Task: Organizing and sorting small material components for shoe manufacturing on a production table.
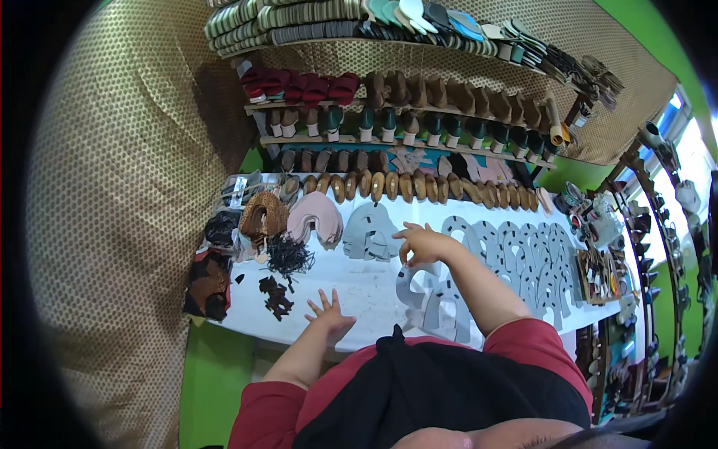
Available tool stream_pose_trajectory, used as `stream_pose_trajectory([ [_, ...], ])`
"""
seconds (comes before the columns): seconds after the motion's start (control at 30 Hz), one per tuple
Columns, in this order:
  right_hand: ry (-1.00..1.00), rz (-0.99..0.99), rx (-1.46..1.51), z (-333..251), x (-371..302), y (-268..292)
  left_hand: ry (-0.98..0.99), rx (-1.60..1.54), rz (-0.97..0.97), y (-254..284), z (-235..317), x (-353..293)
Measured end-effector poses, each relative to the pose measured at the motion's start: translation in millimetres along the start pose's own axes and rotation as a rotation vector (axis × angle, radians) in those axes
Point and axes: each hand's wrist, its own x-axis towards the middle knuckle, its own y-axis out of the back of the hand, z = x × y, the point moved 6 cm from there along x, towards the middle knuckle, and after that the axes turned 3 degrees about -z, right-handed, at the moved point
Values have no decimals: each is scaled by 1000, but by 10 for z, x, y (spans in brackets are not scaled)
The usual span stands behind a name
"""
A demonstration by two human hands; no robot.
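Note:
My left hand [329, 317] hovers over the near edge of the white table, palm down with fingers spread, and nothing shows in it. Small dark brown strips [276, 298] lie to its left. My right hand [423, 245] reaches over the middle of the table, its fingers bent but apart; I make out nothing held. Just below it lie curved grey shoe-upper pieces [410, 290] with small black marks. To its left is a stack of grey horseshoe-shaped pieces [368, 230]. Rows of similar marked grey pieces [523, 254] spread out to its right.
Pink pieces [314, 215], brown woven pieces [263, 213] and thin black strips [290, 254] lie at the table's left. Wooden shoe lasts [378, 184] line the back edge. Shelves above bear red slippers [307, 87] and stacked soles [314, 34]. A tool box [598, 275] stands at right.

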Motion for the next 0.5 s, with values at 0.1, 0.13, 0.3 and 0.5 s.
stream_pose_trajectory([
  [0.1, 1, -323, 26, 84, 764, -571, -80, -44, 42, 49, 51, 36],
  [0.13, 17, -448, 91, 186, 1066, -844, -91, -29, 35, 86, 153, 25],
  [0.3, -107, 153, -78, -545, 1542, -1048, -295, -167, 302, -15, -266, -13],
  [0.5, -115, 412, -89, -689, 1450, -1732, -395, -12, 694, 453, -1207, -288],
])
